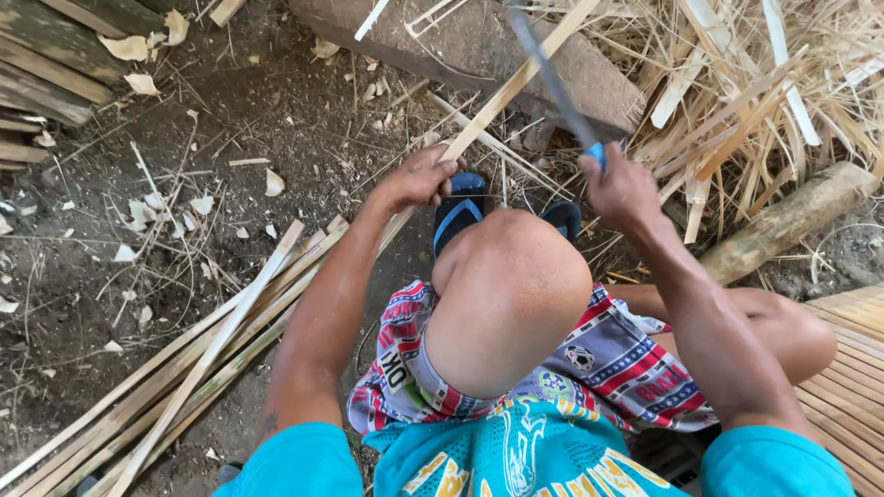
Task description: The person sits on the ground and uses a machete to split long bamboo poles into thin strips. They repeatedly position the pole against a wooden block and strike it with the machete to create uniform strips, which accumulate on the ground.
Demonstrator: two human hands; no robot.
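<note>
1. A long bamboo strip (516, 87) is held with its long axis on a diagonal: the far end points toward 1 o'clock at the top of the view, and the near end runs down toward 7 o'clock, past the raised knee.
2. The strip is gripped by the left hand (422, 177), whose fingers are clenched around it just above a blue sandal (459, 213).
3. A long knife (552, 83) with a blue handle is grasped by the right hand (622, 189), fingers closed about the handle; the blade is blurred and points toward 11 o'clock, crossing the strip near the top.
4. One stone slab (479, 41) lies at 12 o'clock beneath the strip and the blade.
5. A bundle of split bamboo strips (184, 377) lies on the earth at 8 o'clock, too overlapped to be counted.
6. A heap of pale shavings (783, 83) is seen at 2 o'clock, with one round log (787, 221) at 3 o'clock.
7. Two sandals are visible; a slatted bamboo platform (852, 368) is at 4 o'clock. No container is shown.
</note>
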